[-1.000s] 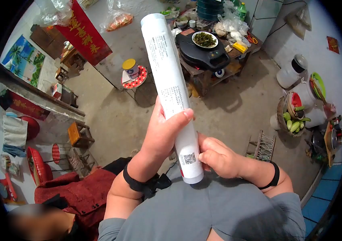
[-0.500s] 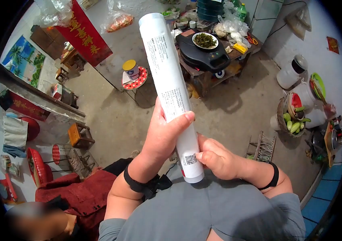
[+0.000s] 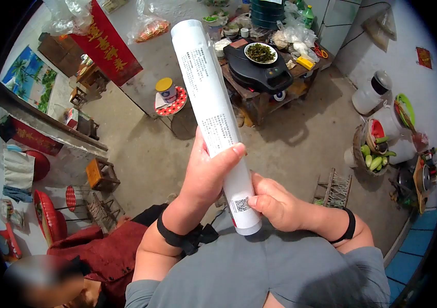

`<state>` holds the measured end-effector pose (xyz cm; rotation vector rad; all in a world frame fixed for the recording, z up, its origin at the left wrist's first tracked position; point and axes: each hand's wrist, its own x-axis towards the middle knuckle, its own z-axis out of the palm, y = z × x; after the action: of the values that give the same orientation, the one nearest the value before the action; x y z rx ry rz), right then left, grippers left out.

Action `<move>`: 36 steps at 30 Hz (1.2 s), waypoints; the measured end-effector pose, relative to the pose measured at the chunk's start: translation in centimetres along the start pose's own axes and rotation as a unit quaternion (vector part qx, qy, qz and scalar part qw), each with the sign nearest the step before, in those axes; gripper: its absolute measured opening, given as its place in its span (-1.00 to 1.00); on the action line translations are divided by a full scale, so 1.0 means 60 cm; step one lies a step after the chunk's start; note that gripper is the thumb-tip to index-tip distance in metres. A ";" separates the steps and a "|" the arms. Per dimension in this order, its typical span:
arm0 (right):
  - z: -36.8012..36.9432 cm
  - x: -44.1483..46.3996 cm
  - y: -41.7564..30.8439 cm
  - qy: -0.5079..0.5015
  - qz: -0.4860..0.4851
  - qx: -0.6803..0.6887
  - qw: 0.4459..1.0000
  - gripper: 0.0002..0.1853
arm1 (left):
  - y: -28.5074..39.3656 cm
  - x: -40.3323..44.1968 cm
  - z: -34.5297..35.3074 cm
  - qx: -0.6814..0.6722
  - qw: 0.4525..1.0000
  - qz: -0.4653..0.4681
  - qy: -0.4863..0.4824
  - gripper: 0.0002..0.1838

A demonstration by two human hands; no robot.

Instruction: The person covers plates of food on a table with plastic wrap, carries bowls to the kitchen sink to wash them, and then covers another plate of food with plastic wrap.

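A long white roll (image 3: 216,115) with printed text and a QR code near its lower end is held upright and tilted, its top leaning to the left. My left hand (image 3: 208,167) wraps round its middle, thumb across the front. Lower down, my right hand (image 3: 277,203) grips the right side, with the thumb beside the QR code. The fingers behind the roll are hidden.
A cluttered table (image 3: 259,102) bears a black electric pan (image 3: 254,72) and a plate of greens (image 3: 260,53). A tin stands on a polka-dot stool (image 3: 173,107). A person in a dark red jacket (image 3: 103,256) is at the lower left. Baskets of vegetables (image 3: 375,159) stand right.
The roll's top has tilted slightly further left. Both hands keep their hold. The person in the red jacket has shifted a little lower in view.
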<state>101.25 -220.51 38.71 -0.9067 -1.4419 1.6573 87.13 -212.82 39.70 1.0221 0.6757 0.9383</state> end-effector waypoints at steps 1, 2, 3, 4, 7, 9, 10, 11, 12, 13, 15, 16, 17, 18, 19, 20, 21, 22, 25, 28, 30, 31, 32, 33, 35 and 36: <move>-0.001 -0.001 0.001 -0.009 0.000 0.001 1.000 -0.49 | -0.002 0.001 -0.002 0.000 1.000 0.004 -0.005 -0.38; -0.001 -0.001 0.000 -0.010 0.000 0.002 1.000 -0.49 | -0.003 0.001 -0.004 0.001 1.000 0.008 -0.009 -0.38; -0.001 0.000 -0.001 -0.014 0.001 -0.007 1.000 -0.49 | -0.001 0.000 -0.004 0.000 1.000 0.008 -0.008 -0.38; -0.001 0.000 -0.001 -0.018 0.001 -0.016 1.000 -0.49 | 0.002 -0.002 -0.002 0.002 1.000 0.006 -0.004 -0.38; 0.001 0.001 0.002 -0.008 -0.028 -0.016 0.999 -0.52 | 0.000 -0.003 -0.004 0.006 1.000 0.006 -0.001 -0.39; 0.000 0.002 0.002 -0.007 -0.011 -0.021 1.000 -0.53 | 0.001 -0.003 -0.005 0.007 1.000 0.008 -0.003 -0.39; 0.000 0.003 0.001 -0.005 0.004 -0.026 1.000 -0.55 | 0.004 -0.003 -0.007 -0.002 1.000 0.003 -0.008 -0.39; 0.000 0.003 -0.001 -0.006 0.004 -0.026 1.000 -0.55 | 0.007 -0.003 -0.009 -0.011 1.000 -0.002 -0.014 -0.40; 0.001 0.003 -0.004 -0.009 0.018 -0.014 1.000 -0.55 | 0.007 -0.003 -0.010 -0.011 1.000 -0.001 -0.014 -0.40; 0.000 0.003 -0.007 -0.013 0.032 -0.002 0.999 -0.56 | 0.008 -0.003 -0.010 -0.012 1.000 -0.001 -0.016 -0.40; 0.001 0.004 0.002 -0.013 0.008 -0.005 1.000 -0.56 | 0.006 -0.003 -0.011 -0.014 1.000 -0.001 -0.018 -0.41; 0.001 0.003 0.006 -0.013 -0.016 -0.007 1.000 -0.56 | 0.002 -0.002 -0.011 -0.010 1.000 0.002 -0.010 -0.40; 0.003 0.004 0.005 -0.013 -0.017 -0.007 1.000 -0.56 | 0.000 -0.002 -0.011 -0.006 1.000 0.005 -0.003 -0.40; 0.005 0.006 0.004 -0.001 -0.021 -0.016 1.000 -0.55 | -0.001 -0.002 -0.010 -0.006 1.000 0.005 -0.003 -0.40; 0.006 0.007 0.004 0.012 -0.026 -0.023 0.999 -0.54 | -0.001 -0.002 -0.008 -0.007 1.000 0.009 -0.003 -0.40; 0.005 0.006 0.004 0.012 -0.026 -0.023 0.999 -0.54 | -0.001 -0.002 -0.006 -0.008 1.000 0.013 -0.002 -0.39; 0.003 0.004 0.006 0.002 -0.028 -0.029 0.999 -0.53 | -0.002 -0.002 -0.006 -0.008 1.000 0.013 -0.003 -0.39; 0.002 0.003 0.008 -0.009 -0.030 -0.035 0.999 -0.52 | -0.002 -0.002 -0.007 0.003 1.000 0.015 -0.002 -0.39; -0.003 0.003 0.013 -0.028 -0.034 -0.056 0.997 -0.52 | 0.000 -0.004 -0.007 0.009 1.000 0.015 -0.005 -0.39; 0.004 0.002 -0.004 -0.019 0.011 0.006 1.000 -0.54 | 0.001 -0.006 -0.011 -0.005 1.000 0.004 -0.011 -0.39; 0.005 0.001 -0.011 -0.018 0.021 0.011 1.000 -0.55 | 0.001 -0.007 -0.013 -0.013 1.000 -0.005 -0.015 -0.39; 0.006 0.001 -0.013 -0.017 0.031 0.016 0.999 -0.55 | 0.001 -0.007 -0.014 -0.017 1.000 -0.003 -0.016 -0.39; 0.007 0.001 -0.009 -0.017 0.031 0.016 0.999 -0.55 | 0.000 -0.008 -0.014 -0.020 1.000 0.000 -0.017 -0.39; 0.010 0.001 -0.001 -0.006 0.016 -0.011 1.000 -0.55 | 0.000 -0.008 -0.014 -0.020 1.000 0.000 -0.017 -0.39; 0.012 0.001 0.006 0.005 0.001 -0.038 0.999 -0.55 | -0.002 -0.009 -0.013 -0.015 1.000 0.009 -0.005 -0.38; 0.012 0.002 0.007 0.004 -0.006 -0.034 0.999 -0.54 | -0.003 -0.010 -0.013 -0.015 1.000 0.009 -0.005 -0.38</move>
<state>100.51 -220.78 38.38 -0.9396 -1.5026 1.6018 86.29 -213.07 39.28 1.0069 0.6426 0.9551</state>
